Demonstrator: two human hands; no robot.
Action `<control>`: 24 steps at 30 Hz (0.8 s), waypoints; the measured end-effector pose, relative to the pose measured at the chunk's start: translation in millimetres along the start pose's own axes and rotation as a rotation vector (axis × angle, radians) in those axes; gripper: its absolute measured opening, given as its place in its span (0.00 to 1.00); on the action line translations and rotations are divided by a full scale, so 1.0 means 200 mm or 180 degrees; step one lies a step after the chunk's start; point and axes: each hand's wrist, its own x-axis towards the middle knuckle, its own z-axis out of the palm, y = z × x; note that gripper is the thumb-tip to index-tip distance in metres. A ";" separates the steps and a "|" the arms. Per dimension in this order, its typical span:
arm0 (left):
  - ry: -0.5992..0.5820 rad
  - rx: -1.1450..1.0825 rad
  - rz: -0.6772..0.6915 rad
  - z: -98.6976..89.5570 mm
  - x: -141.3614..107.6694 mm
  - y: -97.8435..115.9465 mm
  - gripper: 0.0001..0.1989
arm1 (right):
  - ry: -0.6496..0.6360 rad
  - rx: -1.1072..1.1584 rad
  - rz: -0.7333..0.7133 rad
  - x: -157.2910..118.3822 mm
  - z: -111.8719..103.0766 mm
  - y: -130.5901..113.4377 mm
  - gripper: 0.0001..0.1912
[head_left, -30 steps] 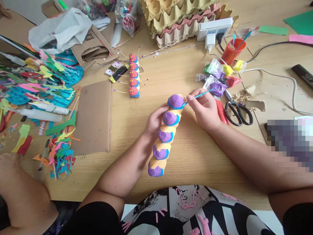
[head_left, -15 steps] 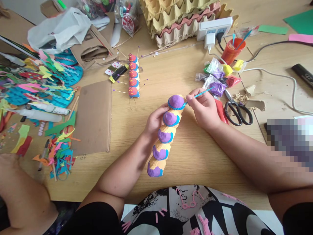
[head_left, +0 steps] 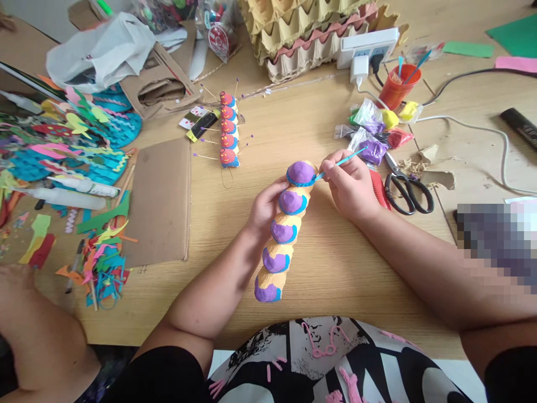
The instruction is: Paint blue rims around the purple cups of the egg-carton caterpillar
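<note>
A strip of egg carton (head_left: pixel 278 246) with several bumps, covered in purple and blue clay over a yellowish base, is held tilted above the table. My left hand (head_left: pixel 268 206) grips its upper left side, the fingers partly hidden behind it. Between the thumb and fingers of my right hand (head_left: pixel 350 182) is a thin blue tool (head_left: pixel 352 157), its tip touching the blue clay edge of the top bump. Farther back lies a finished-looking red and blue strip (head_left: pixel 229 131) with thin sticks poking out of its sides.
Black-handled scissors (head_left: pixel 406 187), clay packets (head_left: pixel 373 151) and an orange cup (head_left: pixel 400 87) are at the right. Egg trays (head_left: pixel 310 39) and a power strip (head_left: pixel 369 45) stand at the back. Cardboard (head_left: pixel 159 201) and paper scraps lie left, near another person's arm (head_left: pixel 42 330).
The top of the held strip has shifted slightly left and its bottom end slightly right. My right hand and the blue tool have moved only a little.
</note>
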 end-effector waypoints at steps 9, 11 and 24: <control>-0.0221 0.0035 0.0049 0.00 0.00 0.00 0.15 | 0.0022 0.0222 0.0179 0.00 0.00 -0.01 0.29; -0.0191 -0.0047 0.0005 0.01 0.00 0.00 0.14 | 0.0028 0.0235 0.0198 0.01 0.00 -0.01 0.29; -0.0075 -0.0240 -0.0152 0.00 -0.01 0.00 0.10 | -0.0051 0.0233 0.0091 0.00 0.00 -0.01 0.27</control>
